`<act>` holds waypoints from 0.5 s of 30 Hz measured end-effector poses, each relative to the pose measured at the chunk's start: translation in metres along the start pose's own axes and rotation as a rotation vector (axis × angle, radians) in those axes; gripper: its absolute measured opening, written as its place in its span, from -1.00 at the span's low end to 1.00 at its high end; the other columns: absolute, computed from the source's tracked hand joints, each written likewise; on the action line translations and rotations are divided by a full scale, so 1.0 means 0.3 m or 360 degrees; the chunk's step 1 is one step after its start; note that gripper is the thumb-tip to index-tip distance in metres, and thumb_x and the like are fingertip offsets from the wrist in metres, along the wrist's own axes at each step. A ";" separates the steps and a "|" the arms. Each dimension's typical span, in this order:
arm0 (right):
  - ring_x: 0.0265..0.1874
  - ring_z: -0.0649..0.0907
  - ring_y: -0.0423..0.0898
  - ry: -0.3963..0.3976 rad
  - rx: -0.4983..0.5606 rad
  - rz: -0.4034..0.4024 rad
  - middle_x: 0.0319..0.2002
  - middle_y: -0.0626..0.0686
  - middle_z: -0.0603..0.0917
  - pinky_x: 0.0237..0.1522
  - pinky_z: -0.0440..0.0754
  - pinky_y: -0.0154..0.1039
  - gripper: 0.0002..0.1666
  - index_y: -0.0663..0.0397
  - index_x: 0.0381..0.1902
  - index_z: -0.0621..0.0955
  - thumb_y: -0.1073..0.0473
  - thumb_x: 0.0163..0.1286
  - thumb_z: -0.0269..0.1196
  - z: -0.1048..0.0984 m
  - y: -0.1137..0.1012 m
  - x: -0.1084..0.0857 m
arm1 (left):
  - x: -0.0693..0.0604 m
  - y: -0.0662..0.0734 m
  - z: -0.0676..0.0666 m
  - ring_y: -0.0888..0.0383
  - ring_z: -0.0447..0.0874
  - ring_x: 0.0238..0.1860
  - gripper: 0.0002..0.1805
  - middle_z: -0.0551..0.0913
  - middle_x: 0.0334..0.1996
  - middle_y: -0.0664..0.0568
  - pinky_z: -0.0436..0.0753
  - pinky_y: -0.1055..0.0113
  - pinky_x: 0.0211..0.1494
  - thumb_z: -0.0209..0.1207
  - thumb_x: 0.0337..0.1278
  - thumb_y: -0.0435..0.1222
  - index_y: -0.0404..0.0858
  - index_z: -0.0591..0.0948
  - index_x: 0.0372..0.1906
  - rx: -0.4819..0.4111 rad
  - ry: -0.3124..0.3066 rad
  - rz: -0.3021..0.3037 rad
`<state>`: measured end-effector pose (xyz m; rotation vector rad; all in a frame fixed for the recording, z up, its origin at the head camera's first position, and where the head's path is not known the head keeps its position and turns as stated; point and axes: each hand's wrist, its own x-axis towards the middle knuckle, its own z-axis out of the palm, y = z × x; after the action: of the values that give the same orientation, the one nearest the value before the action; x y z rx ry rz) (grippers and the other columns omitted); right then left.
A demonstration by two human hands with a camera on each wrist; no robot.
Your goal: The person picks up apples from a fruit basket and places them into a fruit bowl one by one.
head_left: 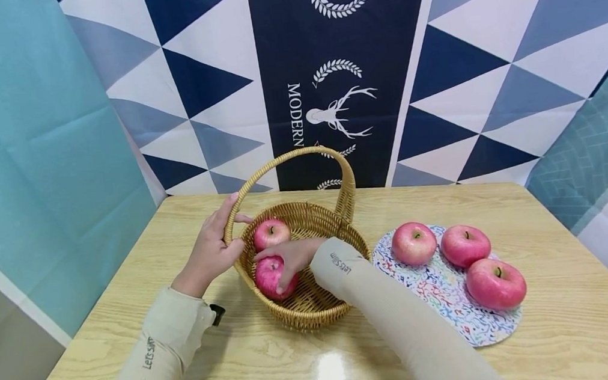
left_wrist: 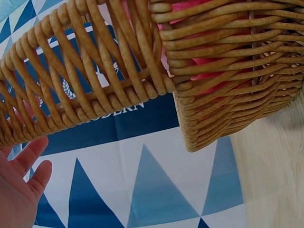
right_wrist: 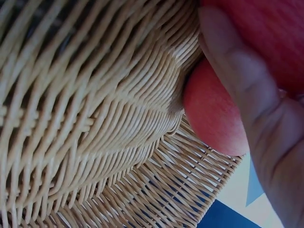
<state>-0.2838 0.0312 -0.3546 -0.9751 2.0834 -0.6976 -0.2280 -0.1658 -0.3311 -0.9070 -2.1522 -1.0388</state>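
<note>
A wicker basket [head_left: 315, 319] with a tall arched handle [head_left: 301, 153] stands on the table. My left hand [head_left: 203, 247] holds the handle's left base, thumb on the near side and fingers beyond it. In the left wrist view, that hand [left_wrist: 19, 187] appears at the lower left beside the woven handle [left_wrist: 71, 95]. Inside the basket, my right hand [head_left: 293, 256] grips a red apple [head_left: 269, 271], fingers and thumb around its sides. Another apple [head_left: 271, 232] sits just behind it against the basket wall. The right wrist view shows the gripped apple [right_wrist: 280, 38] close up.
Right of the basket lies a round patterned mat [head_left: 437, 290] bearing a paler apple [head_left: 414, 244], an apple [head_left: 465, 244] behind and an apple [head_left: 495, 283] nearer the front. A patterned cloth [head_left: 207, 72] hangs behind the wooden table [head_left: 277, 376].
</note>
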 end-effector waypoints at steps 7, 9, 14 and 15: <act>0.10 0.44 -0.13 0.0000 -0.0079 -0.0012 0.17 0.05 0.44 0.09 0.40 -0.33 -0.03 0.05 0.38 0.32 0.27 -0.05 0.39 -0.005 -0.005 0.007 | 0.004 0.004 -0.003 -0.28 0.47 0.04 0.07 0.68 -0.24 -0.23 0.29 -0.25 0.10 -0.03 -0.22 -0.56 0.28 0.07 0.48 -0.0005 -0.0005 -0.0029; 0.08 0.45 -0.15 -0.0003 -0.0088 -0.0016 0.14 0.03 0.45 0.07 0.41 -0.34 -0.05 0.05 0.36 0.34 0.27 -0.07 0.39 -0.008 -0.005 0.008 | 0.005 0.005 -0.002 -0.28 0.46 0.05 0.04 0.68 -0.24 -0.24 0.29 -0.25 0.11 -0.02 -0.21 -0.55 0.21 0.08 0.49 -0.0006 -0.0013 -0.0039; 0.06 0.44 -0.16 -0.0028 -0.0072 -0.0027 0.14 0.03 0.44 0.06 0.43 -0.35 -0.04 0.07 0.37 0.33 0.26 -0.06 0.38 -0.013 -0.004 0.008 | 0.003 0.008 -0.005 -0.27 0.47 0.05 0.09 0.68 -0.24 -0.22 0.29 -0.23 0.10 -0.02 -0.21 -0.56 0.37 0.05 0.47 -0.0004 -0.0019 -0.0064; 0.06 0.45 -0.16 -0.0029 -0.0070 -0.0034 0.14 0.03 0.44 0.05 0.43 -0.35 -0.04 0.08 0.37 0.33 0.26 -0.06 0.39 -0.014 -0.004 0.009 | 0.003 0.008 -0.006 -0.27 0.47 0.04 0.11 0.68 -0.24 -0.21 0.30 -0.23 0.09 -0.02 -0.22 -0.56 0.41 0.03 0.46 -0.0002 -0.0016 -0.0061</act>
<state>-0.2878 0.0291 -0.3524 -1.0260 2.0830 -0.6538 -0.2263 -0.1657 -0.3283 -0.8766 -2.1850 -1.0567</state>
